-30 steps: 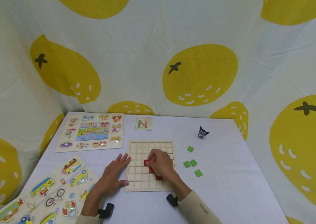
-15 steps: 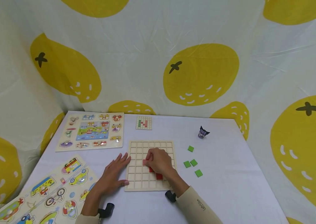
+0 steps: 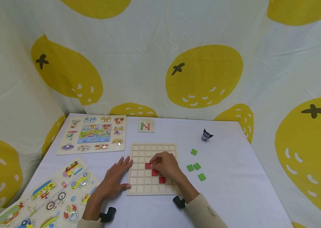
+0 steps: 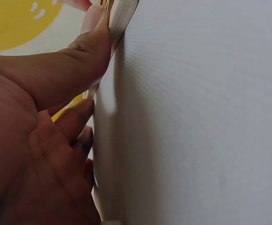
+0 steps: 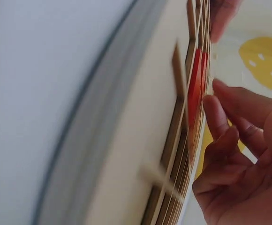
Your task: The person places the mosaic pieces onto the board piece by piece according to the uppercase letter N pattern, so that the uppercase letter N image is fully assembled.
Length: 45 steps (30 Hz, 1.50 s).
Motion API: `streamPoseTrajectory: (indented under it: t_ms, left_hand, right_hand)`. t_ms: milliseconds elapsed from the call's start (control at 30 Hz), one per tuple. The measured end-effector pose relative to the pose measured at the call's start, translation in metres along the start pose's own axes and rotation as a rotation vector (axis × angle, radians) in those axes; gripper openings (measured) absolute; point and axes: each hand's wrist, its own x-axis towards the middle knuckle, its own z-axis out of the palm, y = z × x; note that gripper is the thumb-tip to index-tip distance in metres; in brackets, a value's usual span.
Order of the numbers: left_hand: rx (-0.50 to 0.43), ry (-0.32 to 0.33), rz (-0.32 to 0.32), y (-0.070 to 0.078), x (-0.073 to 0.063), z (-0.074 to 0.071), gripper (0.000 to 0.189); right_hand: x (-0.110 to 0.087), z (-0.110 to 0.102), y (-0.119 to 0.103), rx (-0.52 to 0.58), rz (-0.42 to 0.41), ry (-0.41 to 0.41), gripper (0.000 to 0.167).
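A pale wooden grid board (image 3: 137, 186) lies mid-table in the head view. On it, red square tiles run in a diagonal: an upper one (image 3: 148, 166), a middle one (image 3: 155, 173) and a lower one (image 3: 162, 180). My right hand (image 3: 166, 165) hovers over the board just right of the upper tile, fingers loosely bent, with nothing between thumb and fingertips in the right wrist view. It hides some cells behind it. Along the board's left edge rests my left hand (image 3: 114, 180), fingers spread and thumb touching the lower left side.
Several green tiles (image 3: 196, 166) lie right of the board. Behind it is a small pattern card (image 3: 146, 125). A dark-eared little figure (image 3: 206, 135) stands at the back right. Two picture puzzle boards, one at the back left (image 3: 120, 126) and one at the front left (image 3: 84, 164), flank the left hand.
My right hand shifted the red tile slightly left into line with a cell, then let go and drew back to the right, uncovering it. The left hand stays put.
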Motion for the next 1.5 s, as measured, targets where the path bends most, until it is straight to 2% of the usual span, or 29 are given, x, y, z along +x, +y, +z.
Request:
streamPoseTrajectory:
  t_ms: [133,267,533,833,1033,1233,1500]
  left_hand:
    - [0.004,0.016,0.006,0.0,-0.001,0.001,0.101]
    - [0.007,0.038,0.011,0.001,-0.001,0.002,0.102]
    - [0.0,0.008,-0.003,-0.001,0.0,0.002,0.103]
    - [0.01,0.018,0.014,-0.002,0.0,0.001,0.102]
    - [0.01,0.01,0.015,-0.002,0.0,0.001,0.102]
    - [-0.005,0.022,0.031,-0.003,0.0,0.002,0.101]
    - [0.001,0.01,0.017,-0.003,0.0,0.002,0.101]
  right_hand:
    - [-0.005,-0.012,0.013,0.047,-0.004,0.015,0.016]
    - [-0.01,-0.026,0.025,0.048,-0.007,0.049,0.02]
    - [-0.027,-0.062,0.054,0.012,0.048,0.128,0.025]
    - [-0.046,-0.094,0.087,-0.05,0.145,0.138,0.033]
    - [-0.051,-0.1,0.097,-0.078,0.18,0.119,0.034]
    - [-0.048,-0.095,0.101,-0.1,0.141,0.123,0.034]
    - [-0.045,-0.09,0.097,-0.143,0.125,0.145,0.026]
